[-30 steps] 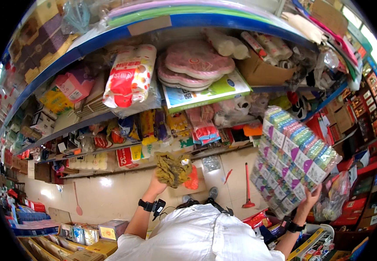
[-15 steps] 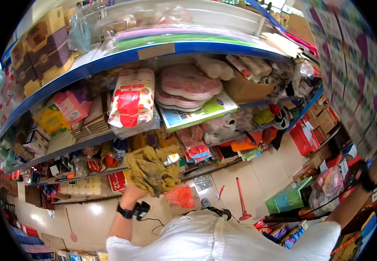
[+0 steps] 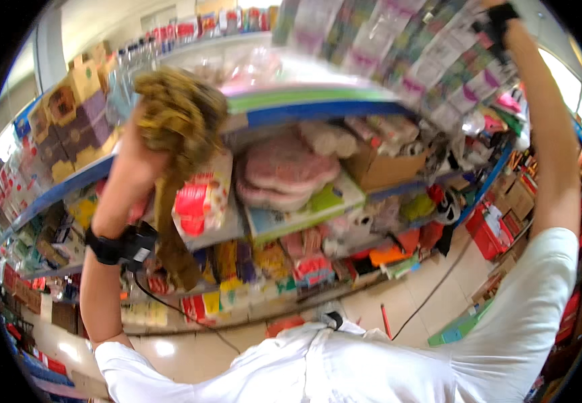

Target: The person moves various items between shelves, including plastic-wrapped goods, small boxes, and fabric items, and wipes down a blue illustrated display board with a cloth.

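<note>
My left hand (image 3: 138,156) is raised before the upper shelf, closed round a crumpled yellow-brown cloth (image 3: 182,117). One long end of the cloth hangs past my wrist. At the top right, only a sliver of my right hand (image 3: 491,3) shows, above its black wristband, and its fingers are cut off by the picture's edge. Close by is a large plastic-wrapped bundle of packets (image 3: 385,50), printed in purple, white and green and blurred, lifted over the upper shelf (image 3: 291,113). It has moved along with my right hand.
Under the upper shelf lie pink flower-shaped cushions (image 3: 291,168), a red-and-white packet (image 3: 200,198) and an open cardboard box (image 3: 385,164). Brown-and-gold boxes (image 3: 69,121) stand at the left. A thin dark cable (image 3: 432,292) crosses before the floor, near a red stick (image 3: 385,321).
Both my arms have risen. The cloth went up and left, from the lower shelf to the upper one. The bundle swung from the right edge up and left over the shelf.
</note>
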The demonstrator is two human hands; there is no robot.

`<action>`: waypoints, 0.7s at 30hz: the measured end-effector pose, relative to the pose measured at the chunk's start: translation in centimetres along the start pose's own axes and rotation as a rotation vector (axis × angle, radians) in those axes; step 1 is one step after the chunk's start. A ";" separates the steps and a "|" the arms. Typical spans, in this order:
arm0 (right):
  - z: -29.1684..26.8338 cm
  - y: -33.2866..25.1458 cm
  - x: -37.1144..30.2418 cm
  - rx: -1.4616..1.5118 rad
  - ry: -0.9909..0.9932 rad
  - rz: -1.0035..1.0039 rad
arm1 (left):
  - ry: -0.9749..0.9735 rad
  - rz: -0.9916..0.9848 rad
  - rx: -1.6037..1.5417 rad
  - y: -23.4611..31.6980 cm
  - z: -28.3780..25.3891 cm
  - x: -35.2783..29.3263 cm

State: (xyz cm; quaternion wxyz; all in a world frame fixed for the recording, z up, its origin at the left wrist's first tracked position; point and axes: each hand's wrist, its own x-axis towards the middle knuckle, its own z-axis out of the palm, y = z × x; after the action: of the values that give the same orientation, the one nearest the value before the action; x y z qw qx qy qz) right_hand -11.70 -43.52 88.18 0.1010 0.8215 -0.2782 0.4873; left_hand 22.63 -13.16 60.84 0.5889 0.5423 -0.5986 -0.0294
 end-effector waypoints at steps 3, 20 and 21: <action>2.3 3.4 1.5 -0.121 -0.145 -0.122 | -0.075 0.185 0.449 3.8 8.3 3.0; 2.1 4.9 7.5 0.281 -0.444 -0.457 | -0.142 0.131 0.835 1.4 11.5 8.3; 2.0 4.8 7.5 0.286 -0.444 -0.453 | -0.150 0.098 0.855 1.3 11.2 8.4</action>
State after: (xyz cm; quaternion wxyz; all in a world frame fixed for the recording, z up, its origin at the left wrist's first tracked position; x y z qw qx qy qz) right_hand -10.09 -51.01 93.05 0.0276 0.9543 -0.0328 0.2958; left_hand 15.97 -25.09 63.92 0.2671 0.7046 -0.6230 0.2101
